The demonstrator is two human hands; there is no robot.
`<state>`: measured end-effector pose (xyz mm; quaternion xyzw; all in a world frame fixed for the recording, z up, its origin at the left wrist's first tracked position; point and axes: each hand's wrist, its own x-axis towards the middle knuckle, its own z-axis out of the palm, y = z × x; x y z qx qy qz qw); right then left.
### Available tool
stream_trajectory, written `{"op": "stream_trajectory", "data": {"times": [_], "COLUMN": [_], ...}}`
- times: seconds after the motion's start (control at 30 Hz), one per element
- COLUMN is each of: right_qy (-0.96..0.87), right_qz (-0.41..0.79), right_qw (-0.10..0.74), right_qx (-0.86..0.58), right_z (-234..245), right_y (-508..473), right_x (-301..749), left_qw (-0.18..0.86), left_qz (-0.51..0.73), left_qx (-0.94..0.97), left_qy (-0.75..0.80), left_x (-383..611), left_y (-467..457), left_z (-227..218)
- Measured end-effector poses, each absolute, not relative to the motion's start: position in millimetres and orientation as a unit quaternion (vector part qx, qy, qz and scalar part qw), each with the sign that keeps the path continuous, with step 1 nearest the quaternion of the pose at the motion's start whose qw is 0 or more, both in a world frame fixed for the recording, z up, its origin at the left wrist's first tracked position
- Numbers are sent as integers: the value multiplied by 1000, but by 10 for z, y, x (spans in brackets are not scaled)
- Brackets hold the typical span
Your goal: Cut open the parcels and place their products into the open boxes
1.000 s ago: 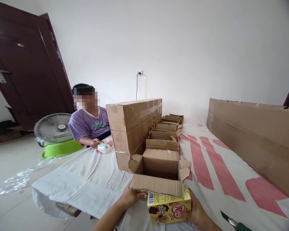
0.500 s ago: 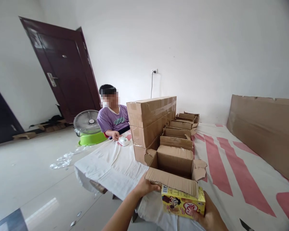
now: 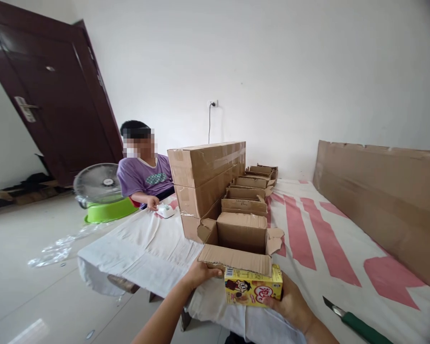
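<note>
My right hand (image 3: 290,303) grips the right end of a yellow printed snack box (image 3: 252,289), its thumb on the front face. That box is upright under the near flap of an open cardboard carton (image 3: 241,242), against the carton's front. My left hand (image 3: 199,277) is closed on the carton's front left corner, thumb along the front; its other fingers are partly hidden. The thumb tip is close to the yellow box's left edge. Inside the carton I see bare brown walls; its bottom is hidden.
More open cartons (image 3: 245,193) stand in a row behind. Long taped cartons (image 3: 209,167) are stacked on the left. A green-handled utility knife (image 3: 358,325) lies at the right front, blade out. A large cardboard sheet (image 3: 380,200) stands at right. A person (image 3: 146,177) sits across, touching a white object (image 3: 165,210).
My view has turned right, so everything sits further left in the picture. The utility knife has come more fully into view. Both hands keep their holds.
</note>
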<state>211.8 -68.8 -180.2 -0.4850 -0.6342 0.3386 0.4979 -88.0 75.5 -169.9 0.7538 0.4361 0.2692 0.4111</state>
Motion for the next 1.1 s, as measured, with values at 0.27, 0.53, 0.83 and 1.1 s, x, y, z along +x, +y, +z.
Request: {"op": "stream_trajectory", "data": {"times": [0.27, 0.53, 0.83, 1.1], "right_qy": [-645, -625, -627, -601], "right_qz": [387, 402, 358, 364], "right_qw": [513, 513, 509, 519], "right_qx": [-414, -430, -469, -486], "right_z": [-1771, -1851, -1974, -2030], "right_y": [-724, -681, -657, -633], "right_x": [2065, 2067, 2065, 2036], "left_qw": [421, 431, 452, 454], "left_qz": [288, 321, 380, 431], "left_qx": [747, 733, 692, 655], "left_qy": [426, 417, 414, 424], "left_x": [-869, -850, -880, -942], "left_y": [721, 709, 788, 871], "left_z": [-1630, -1601, -1740, -1820]}}
